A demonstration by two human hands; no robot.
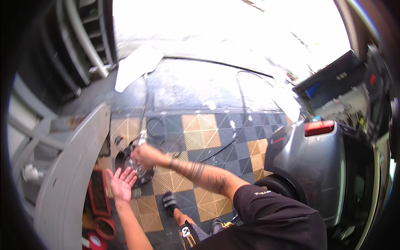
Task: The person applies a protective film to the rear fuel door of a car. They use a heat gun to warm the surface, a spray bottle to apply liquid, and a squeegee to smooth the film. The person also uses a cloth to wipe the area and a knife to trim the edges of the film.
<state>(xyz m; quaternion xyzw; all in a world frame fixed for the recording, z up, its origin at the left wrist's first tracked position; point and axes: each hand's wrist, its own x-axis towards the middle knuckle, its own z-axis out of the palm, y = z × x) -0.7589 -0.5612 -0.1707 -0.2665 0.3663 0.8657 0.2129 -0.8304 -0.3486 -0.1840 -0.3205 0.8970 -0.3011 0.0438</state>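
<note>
My left hand is raised with its palm up and fingers spread, holding nothing. Just beyond it, my right hand is closed, with the arm reaching across to the left. A shiny light-coloured piece shows at the far side of the right fist; what lies inside the fist is hidden. Below both hands, a round black object with a clear, glossy middle stands on the floor, partly covered by my right hand. Its kind is hard to make out.
A grey car with a red tail light and raised tailgate stands at the right. A long grey panel and red-rimmed containers are at my left. A dark hose loops over the tan and dark tiled floor.
</note>
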